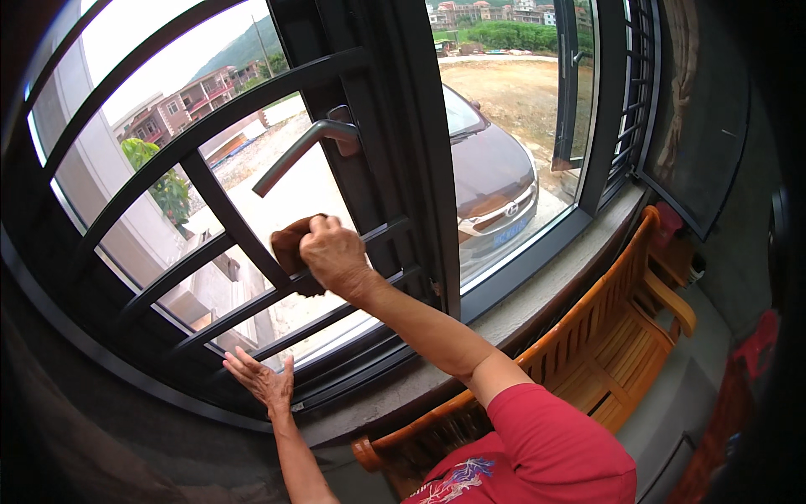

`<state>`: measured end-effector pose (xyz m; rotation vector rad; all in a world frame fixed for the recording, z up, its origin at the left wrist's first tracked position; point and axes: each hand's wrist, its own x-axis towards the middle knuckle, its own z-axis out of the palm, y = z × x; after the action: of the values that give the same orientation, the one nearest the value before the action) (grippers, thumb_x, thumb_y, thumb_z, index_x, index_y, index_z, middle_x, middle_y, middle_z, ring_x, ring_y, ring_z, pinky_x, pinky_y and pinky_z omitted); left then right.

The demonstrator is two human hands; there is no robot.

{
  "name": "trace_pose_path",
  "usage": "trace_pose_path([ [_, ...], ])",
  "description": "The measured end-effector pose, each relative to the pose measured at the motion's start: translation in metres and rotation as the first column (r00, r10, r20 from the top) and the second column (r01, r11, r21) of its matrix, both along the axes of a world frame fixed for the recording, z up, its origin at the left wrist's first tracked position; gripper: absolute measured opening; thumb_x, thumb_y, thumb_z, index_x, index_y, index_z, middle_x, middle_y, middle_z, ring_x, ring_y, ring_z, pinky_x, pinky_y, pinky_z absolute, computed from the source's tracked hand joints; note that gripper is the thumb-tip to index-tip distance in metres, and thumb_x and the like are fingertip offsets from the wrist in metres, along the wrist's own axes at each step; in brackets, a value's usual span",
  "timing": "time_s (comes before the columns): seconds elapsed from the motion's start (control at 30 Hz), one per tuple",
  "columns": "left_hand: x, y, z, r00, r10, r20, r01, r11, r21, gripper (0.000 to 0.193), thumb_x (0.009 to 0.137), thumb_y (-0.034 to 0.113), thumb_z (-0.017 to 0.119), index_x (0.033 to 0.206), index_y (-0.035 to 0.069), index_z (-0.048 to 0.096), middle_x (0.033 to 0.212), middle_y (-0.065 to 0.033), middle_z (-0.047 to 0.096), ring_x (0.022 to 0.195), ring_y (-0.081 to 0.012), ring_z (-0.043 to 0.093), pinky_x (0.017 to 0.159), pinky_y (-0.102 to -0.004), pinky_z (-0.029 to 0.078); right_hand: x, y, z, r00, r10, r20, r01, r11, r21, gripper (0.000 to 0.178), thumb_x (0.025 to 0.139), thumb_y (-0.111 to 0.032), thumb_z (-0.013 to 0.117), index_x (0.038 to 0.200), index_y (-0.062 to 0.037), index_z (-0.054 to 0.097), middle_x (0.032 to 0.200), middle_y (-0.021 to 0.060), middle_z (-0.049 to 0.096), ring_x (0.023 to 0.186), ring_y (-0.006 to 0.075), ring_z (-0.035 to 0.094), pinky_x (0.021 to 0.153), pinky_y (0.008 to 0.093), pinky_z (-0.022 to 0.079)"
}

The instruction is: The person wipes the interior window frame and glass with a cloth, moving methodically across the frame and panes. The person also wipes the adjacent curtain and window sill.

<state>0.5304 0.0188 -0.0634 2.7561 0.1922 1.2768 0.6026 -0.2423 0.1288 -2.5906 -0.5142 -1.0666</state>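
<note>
A dark window sash (369,197) with black bars fills the left half of the head view. In my right hand (336,254) is a bunched brown cloth (291,244), pressed to the bars below the handle; the fingers are closed round it. The grey window handle (306,151) slants down to the left, just above that hand. Lower left, my left hand (262,382) lies with fingers spread against the bottom of the barred frame, holding nothing. Part of the cloth is hidden behind my right hand.
A concrete sill (554,286) runs along under the window. Close below it stands a slatted wooden bench (588,361). On the right hangs a dark screen panel (705,126) beside a gathered curtain (678,80). Outside, a dark car (495,181) is parked near the glass.
</note>
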Motion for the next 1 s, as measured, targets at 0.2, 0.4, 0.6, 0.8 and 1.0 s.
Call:
trace_pose_path([
  [0.2,0.000,-0.004,0.001,0.999,0.013,-0.038,-0.013,1.000,0.006,0.116,0.064,0.041,0.082,0.146,0.003,0.009,0.151,-0.0280,0.008,0.141,-0.0464,0.007,0.116,-0.0510,0.012,0.012,0.028,-0.018,0.952,0.234,0.197,-0.274,0.939,0.209,0.009,0.077,-0.006,0.066,0.071,0.0003,0.062,0.086,0.0169,0.059,0.081,0.0297,0.063,0.064,0.0364,0.056],
  [0.4,-0.004,-0.003,0.004,0.999,0.044,-0.027,-0.043,0.999,0.010,0.117,0.063,0.041,0.083,0.146,0.004,0.009,0.151,-0.0274,0.009,0.141,-0.0456,0.007,0.116,-0.0505,0.012,0.027,-0.006,0.008,0.851,-0.005,0.525,-0.295,0.822,0.487,0.016,0.079,-0.007,0.068,0.093,-0.0031,0.062,0.083,0.0122,0.053,0.074,0.0311,0.056,0.062,0.0410,0.046],
  [0.6,0.002,-0.006,0.002,0.999,0.036,-0.001,-0.036,0.999,-0.019,0.119,0.059,0.038,0.085,0.146,0.004,0.011,0.151,-0.0265,0.010,0.141,-0.0457,0.007,0.116,-0.0503,0.012,0.031,0.017,0.005,0.823,0.092,0.561,-0.407,0.784,0.469,0.037,0.075,-0.001,0.068,0.111,-0.0028,0.060,0.100,0.0151,0.051,0.088,0.0293,0.058,0.068,0.0369,0.053],
  [0.8,-0.001,-0.008,0.006,0.998,0.059,-0.016,-0.059,0.998,-0.026,0.117,0.059,0.034,0.085,0.145,0.005,0.012,0.150,-0.0276,0.012,0.140,-0.0462,0.010,0.116,-0.0505,0.013,0.036,0.012,0.009,0.706,0.445,0.551,-0.534,0.846,0.000,0.015,0.084,-0.013,0.063,0.098,-0.0071,0.067,0.099,0.0086,0.053,0.093,0.0213,0.054,0.067,0.0342,0.054],
  [1.0,-0.001,-0.005,0.004,0.998,0.057,-0.027,-0.058,0.998,-0.012,0.115,0.059,0.032,0.085,0.145,0.004,0.013,0.150,-0.0283,0.013,0.140,-0.0465,0.011,0.116,-0.0505,0.014,0.038,-0.017,0.015,0.802,0.569,0.183,-0.487,0.800,-0.351,0.020,0.083,-0.026,0.066,0.075,-0.0070,0.067,0.094,0.0066,0.058,0.089,0.0208,0.061,0.067,0.0338,0.055],
])
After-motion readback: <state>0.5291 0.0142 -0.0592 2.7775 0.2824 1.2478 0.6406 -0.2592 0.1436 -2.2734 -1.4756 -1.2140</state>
